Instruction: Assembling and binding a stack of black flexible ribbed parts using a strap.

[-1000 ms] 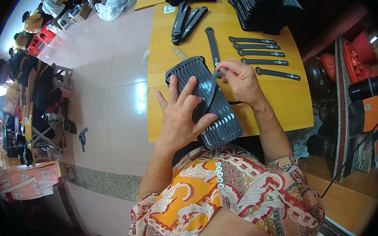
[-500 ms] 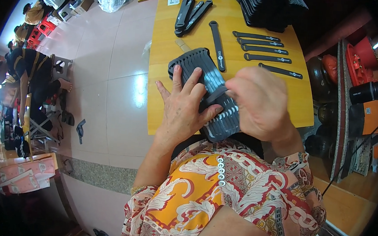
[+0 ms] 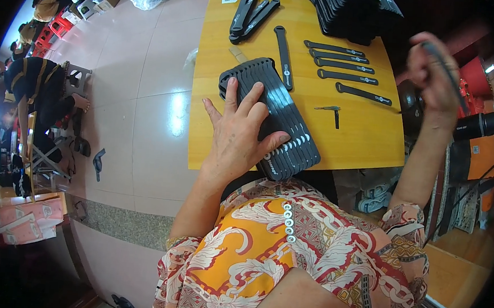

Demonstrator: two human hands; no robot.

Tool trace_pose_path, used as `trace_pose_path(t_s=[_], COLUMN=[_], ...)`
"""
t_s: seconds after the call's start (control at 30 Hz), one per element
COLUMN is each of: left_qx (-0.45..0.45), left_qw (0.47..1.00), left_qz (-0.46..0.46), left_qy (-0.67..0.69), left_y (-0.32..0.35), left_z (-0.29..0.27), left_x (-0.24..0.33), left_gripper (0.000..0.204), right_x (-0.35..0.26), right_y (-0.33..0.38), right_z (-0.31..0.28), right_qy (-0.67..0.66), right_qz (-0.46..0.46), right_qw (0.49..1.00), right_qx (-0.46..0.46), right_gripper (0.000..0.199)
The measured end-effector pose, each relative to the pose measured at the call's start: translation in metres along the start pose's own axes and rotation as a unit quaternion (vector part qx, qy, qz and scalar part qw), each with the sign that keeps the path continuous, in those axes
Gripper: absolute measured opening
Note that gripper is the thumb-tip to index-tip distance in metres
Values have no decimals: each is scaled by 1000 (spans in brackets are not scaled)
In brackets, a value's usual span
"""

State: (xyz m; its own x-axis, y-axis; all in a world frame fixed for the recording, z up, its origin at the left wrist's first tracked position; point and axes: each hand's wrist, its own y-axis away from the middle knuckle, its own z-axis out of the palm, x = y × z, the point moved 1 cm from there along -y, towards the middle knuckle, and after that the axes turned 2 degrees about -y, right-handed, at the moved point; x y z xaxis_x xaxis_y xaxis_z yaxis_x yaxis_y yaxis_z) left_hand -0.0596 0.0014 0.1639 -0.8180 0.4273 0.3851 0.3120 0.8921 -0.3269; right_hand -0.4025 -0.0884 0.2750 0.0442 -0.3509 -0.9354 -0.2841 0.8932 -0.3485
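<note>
A fanned row of black straps [image 3: 283,122] with pale printing lies on the near part of the table. Spread over it, my left hand [image 3: 238,119] rests flat, its thumb on the straps' near half. My right hand [image 3: 435,81] is raised off the table at the far right, blurred, its fingers closed on a dark strap [image 3: 448,71]. Beyond the row, a single strap [image 3: 284,59] lies lengthwise. Several more straps [image 3: 348,76] lie crosswise, spaced apart, on the right side.
Far back on the yellow table [image 3: 368,145] are a tall black stack [image 3: 351,15] and a bundle of straps [image 3: 250,20]. A small metal piece [image 3: 330,109] lies right of the row. To the right stands a shelf with a black cylinder [image 3: 478,127]. Another person [image 3: 34,87] sits far left.
My right hand has swung from the row of straps up and away to the far right, carrying a strap. The small metal piece is now uncovered. My left hand stays on the row.
</note>
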Motion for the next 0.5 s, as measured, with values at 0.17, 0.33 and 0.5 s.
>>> trace_pose_path(t_s=[0.17,0.33,0.5], left_qx=[21,28,39], left_qw=[1000,1000,995], left_qz=[-7,8,22], left_qy=[0,12,89], left_y=[8,11,12], left_z=[0,7,13], left_x=[-3,-7,-14], left_gripper=[42,49,64], right_x=[34,41,63], right_y=[-11,-35,-40], right_z=[112,166,192], right_qy=[150,213,279], right_qz=[164,158,174], right_qw=[960,903,836], right_qx=[-170,-337,-440], right_gripper=[20,24,27])
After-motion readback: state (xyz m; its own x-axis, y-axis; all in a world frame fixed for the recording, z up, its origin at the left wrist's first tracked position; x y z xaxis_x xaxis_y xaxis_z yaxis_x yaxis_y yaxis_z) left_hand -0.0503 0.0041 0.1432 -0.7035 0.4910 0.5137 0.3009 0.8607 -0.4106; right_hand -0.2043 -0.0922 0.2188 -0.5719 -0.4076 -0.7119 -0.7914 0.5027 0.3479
